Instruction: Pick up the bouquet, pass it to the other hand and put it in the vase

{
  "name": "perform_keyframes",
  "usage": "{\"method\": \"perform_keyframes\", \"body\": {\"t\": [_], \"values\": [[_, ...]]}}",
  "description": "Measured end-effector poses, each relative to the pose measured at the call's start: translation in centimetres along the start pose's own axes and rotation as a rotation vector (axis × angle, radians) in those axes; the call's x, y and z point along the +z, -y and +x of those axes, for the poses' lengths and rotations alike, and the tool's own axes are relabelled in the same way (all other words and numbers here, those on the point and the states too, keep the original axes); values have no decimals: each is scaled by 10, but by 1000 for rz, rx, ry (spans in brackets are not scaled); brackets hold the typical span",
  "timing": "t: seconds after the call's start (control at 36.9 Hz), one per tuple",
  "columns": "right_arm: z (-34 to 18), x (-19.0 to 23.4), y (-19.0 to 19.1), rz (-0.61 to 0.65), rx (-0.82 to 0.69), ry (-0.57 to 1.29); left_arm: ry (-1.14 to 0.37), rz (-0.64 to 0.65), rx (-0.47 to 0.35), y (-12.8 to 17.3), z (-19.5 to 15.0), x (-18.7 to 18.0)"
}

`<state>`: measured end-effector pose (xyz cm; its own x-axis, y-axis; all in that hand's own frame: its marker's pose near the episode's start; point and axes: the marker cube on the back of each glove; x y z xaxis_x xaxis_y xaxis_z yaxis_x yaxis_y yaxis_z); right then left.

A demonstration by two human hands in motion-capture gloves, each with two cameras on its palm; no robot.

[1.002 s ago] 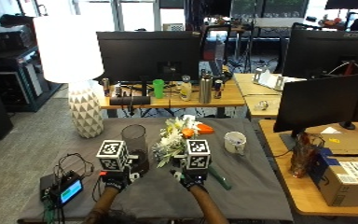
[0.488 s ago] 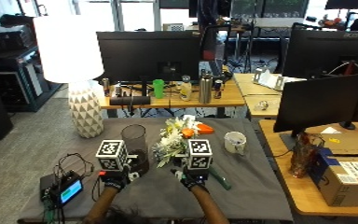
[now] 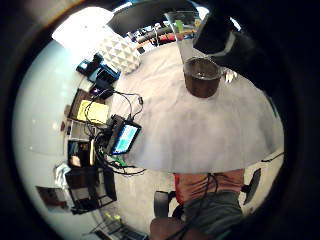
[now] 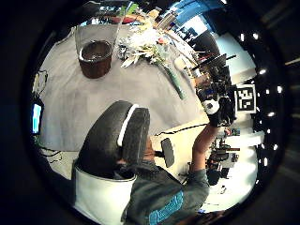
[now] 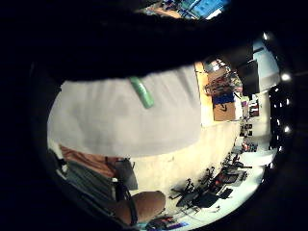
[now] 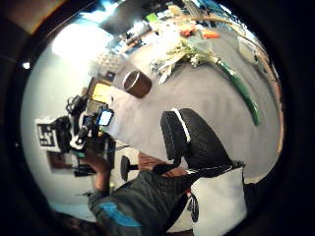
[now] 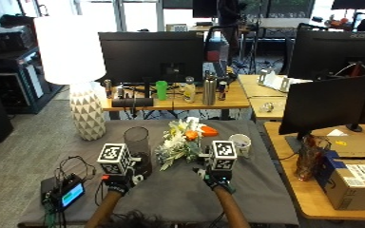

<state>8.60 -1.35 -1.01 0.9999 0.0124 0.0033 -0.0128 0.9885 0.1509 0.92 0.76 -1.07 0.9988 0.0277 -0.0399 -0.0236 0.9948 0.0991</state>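
The bouquet (image 7: 181, 141) of white and orange flowers lies on the grey cloth, and its green wrapped stem (image 6: 241, 91) points toward my right hand (image 7: 219, 180). A clear glass vase (image 7: 137, 145) with a dark base stands upright to the left of the flowers, just beyond my left hand (image 7: 118, 183). Both hands hover low over the near part of the table and hold nothing. The right thumb (image 6: 194, 140) and left thumb (image 4: 123, 133) stick out relaxed. The stem end (image 5: 142, 92) lies on the cloth beside my right palm, untouched.
A white mug (image 7: 239, 143) stands right of the bouquet. A small device with a lit screen (image 7: 67, 192) and cables lies at the table's near left corner. A white lamp (image 7: 84, 114) stands at the far left. Bare cloth (image 7: 170, 190) lies between my hands.
My right hand has shifted a little to the right, beside the stem end. The left hand, bouquet and vase have not moved.
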Motion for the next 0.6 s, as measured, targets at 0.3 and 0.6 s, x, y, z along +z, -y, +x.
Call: {"method": "perform_keyframes", "body": {"t": [0.3,0.6], "values": [[73,26,26,-1,110,-14,4,5,17,11,4,10],[115,87,66,-79,150,2,4,-12,7,14,5,18]]}}
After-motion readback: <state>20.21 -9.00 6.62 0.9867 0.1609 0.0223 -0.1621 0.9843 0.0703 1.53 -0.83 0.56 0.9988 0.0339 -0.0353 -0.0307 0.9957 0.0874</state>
